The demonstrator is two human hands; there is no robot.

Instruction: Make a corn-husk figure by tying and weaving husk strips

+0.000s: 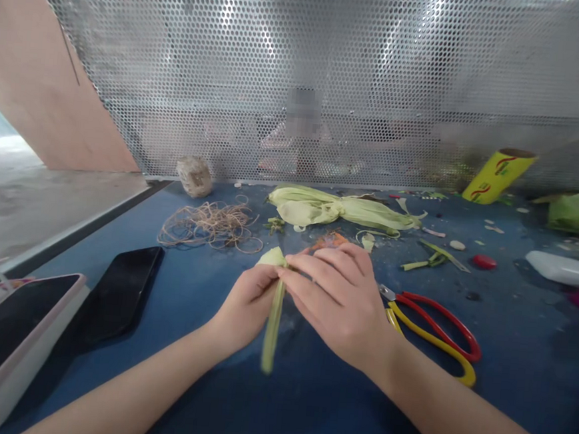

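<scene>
At the middle of the blue table my two hands meet over a pale green corn husk (272, 322). A strip of it hangs down below the fingers, and a wider piece shows above them. My left hand (249, 301) pinches the husk between thumb and fingers. From the other side, my right hand (346, 298) presses its fingertips together on the same spot; part of its grip is hidden. Just behind lies a bundle of corn husks (340, 209). Red-and-yellow-handled scissors (433, 332) rest beside my right wrist, their blades partly covered by the hand.
Tangled brown twine (211, 225) lies left of the husks, near a whitish roll (194, 176). A black phone (128, 284) and a pink-edged device (19, 336) sit at left. Right are a yellow tube (498, 176), green scraps (434, 256) and a white object (566, 269). A perforated metal panel (232, 59) stands behind.
</scene>
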